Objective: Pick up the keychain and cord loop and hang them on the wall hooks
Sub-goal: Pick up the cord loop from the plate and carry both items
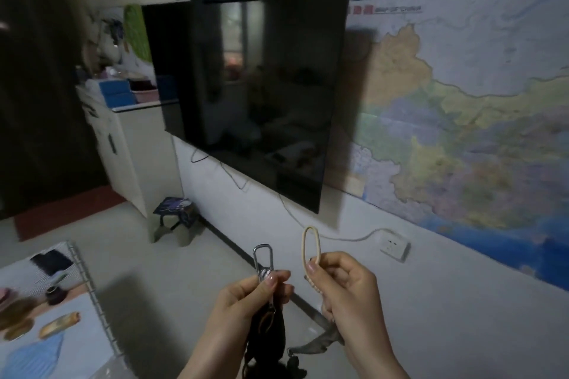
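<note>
- Keychain (263, 261): a metal clip standing upright, pinched at its lower end by the thumb and fingers of the left hand (246, 301); dark attachments hang below the hand.
- Cord loop (311, 248): a pale oval loop held upright, just right of the clip and apart from it, gripped at its lower part by the right hand (345, 289); its braided tail runs down behind the fingers.
- Wall (400, 280): white, directly behind both hands; it bears a socket (394, 246) with a white cable (348, 237).
- Television (246, 95): dark screen mounted above the hands.
- Map (477, 120): coloured, right of the screen.
- Cabinet (129, 148): white, far left, with boxes on top.
- Stool (175, 221): low, on the floor beside the cabinet.
- Table (37, 332): lower left, carrying small items.
</note>
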A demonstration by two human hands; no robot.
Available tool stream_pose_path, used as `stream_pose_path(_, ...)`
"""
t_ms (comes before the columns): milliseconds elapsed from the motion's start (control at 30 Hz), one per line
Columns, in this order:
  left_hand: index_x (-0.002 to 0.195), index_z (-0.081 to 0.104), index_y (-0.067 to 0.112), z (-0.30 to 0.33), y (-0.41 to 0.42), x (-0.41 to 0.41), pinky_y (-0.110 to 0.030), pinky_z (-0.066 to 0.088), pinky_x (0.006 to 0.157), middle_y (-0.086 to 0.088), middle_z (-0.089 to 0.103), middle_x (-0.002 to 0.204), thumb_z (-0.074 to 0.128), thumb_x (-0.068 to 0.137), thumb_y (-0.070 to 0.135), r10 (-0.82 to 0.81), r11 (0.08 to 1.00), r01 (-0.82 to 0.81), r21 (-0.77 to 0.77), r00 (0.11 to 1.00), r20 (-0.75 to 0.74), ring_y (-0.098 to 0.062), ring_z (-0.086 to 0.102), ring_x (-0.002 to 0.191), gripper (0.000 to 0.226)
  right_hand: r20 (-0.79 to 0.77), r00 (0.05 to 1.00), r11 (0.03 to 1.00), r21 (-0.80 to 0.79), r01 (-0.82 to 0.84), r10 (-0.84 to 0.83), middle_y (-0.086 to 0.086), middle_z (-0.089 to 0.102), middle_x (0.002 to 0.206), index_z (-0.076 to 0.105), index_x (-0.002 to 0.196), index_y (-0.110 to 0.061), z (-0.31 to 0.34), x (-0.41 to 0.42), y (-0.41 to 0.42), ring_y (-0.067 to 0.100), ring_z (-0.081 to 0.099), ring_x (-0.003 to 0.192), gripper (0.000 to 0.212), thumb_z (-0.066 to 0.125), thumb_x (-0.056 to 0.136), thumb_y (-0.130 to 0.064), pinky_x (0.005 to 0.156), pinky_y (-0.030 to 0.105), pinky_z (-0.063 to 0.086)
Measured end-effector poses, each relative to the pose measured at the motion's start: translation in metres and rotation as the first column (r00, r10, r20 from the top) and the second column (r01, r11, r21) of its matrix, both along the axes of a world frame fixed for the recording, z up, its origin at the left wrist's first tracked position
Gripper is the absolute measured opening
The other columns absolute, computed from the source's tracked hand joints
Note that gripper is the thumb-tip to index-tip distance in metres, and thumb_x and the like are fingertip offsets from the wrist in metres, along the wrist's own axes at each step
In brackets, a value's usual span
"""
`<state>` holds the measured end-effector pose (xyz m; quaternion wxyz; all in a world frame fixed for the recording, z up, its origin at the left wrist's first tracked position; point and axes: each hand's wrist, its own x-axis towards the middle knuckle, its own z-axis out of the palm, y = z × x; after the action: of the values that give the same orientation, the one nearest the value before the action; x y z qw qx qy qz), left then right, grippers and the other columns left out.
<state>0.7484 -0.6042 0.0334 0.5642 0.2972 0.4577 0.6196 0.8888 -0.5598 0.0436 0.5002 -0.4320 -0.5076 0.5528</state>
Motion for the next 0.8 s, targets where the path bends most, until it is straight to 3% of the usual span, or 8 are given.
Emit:
stream_pose_path(200,0.075,0.076,0.006,-0.004,0.067,-0.014,-0.029,0.046,0.071,-0.010,0.073,0.061,0.063,0.062,0.020,0.364,0.931,-0.362,-0.046,0.930,0.041,-0.014,0.068,0.058,0.024,0.039,0.963,0.964,-0.041,-0.264,0.266,0.005,0.060,0.054,0.066,0.069,-0.012,0.004,-0.022,0.117,0.008,0.034,0.036,0.014,0.070,0.080,-0.018,0.033,0.020,0.027)
stream_pose_path(300,0.078,0.076,0.005,-0.008,0.081,-0.029,-0.030,0.047,0.070,-0.010,0.073,0.063,0.063,0.064,0.022,0.524,0.851,-0.519,-0.079,0.848,0.074,-0.015,0.068,0.059,0.026,0.058,0.928,0.929,-0.065,-0.364,0.368,-0.001,0.053,0.048,0.065,0.071,-0.009,0.002,-0.048,0.160,0.007,0.032,0.036,0.014,0.069,0.082,-0.017,0.032,0.019,0.026)
stream_pose_path(467,0.074,0.076,0.007,-0.013,0.094,-0.076,-0.030,0.046,0.072,-0.006,0.072,0.061,0.059,0.077,0.018,0.731,0.682,-0.725,-0.098,0.676,0.091,-0.014,0.068,0.059,0.021,0.097,0.850,0.851,0.046,-0.523,0.518,-0.008,0.054,0.040,0.062,0.069,-0.007,-0.005,-0.115,0.210,0.000,0.041,0.032,0.016,0.069,0.082,-0.011,0.033,0.012,0.030)
stream_pose_path(633,0.076,0.074,0.004,-0.023,0.143,-0.159,-0.030,0.047,0.069,-0.008,0.070,0.060,0.060,0.077,0.017,0.815,0.577,-0.814,-0.069,0.570,0.100,-0.018,0.066,0.062,0.019,0.093,0.787,0.786,0.051,-0.616,0.610,-0.004,0.060,0.046,0.064,0.065,-0.016,-0.016,-0.188,0.269,0.003,0.040,0.033,0.016,0.072,0.079,-0.015,0.033,0.018,0.030)
stream_pose_path(800,0.076,0.074,0.002,-0.016,0.242,-0.261,-0.035,0.046,0.077,-0.010,0.070,0.061,0.057,0.081,0.015,0.776,0.630,-0.776,-0.029,0.627,0.067,-0.026,0.065,0.070,0.022,0.074,0.827,0.819,0.116,-0.562,0.557,-0.009,0.058,0.045,0.062,0.058,-0.019,-0.005,-0.284,0.362,0.000,0.043,0.034,0.025,0.071,0.080,-0.011,0.036,0.010,0.032)
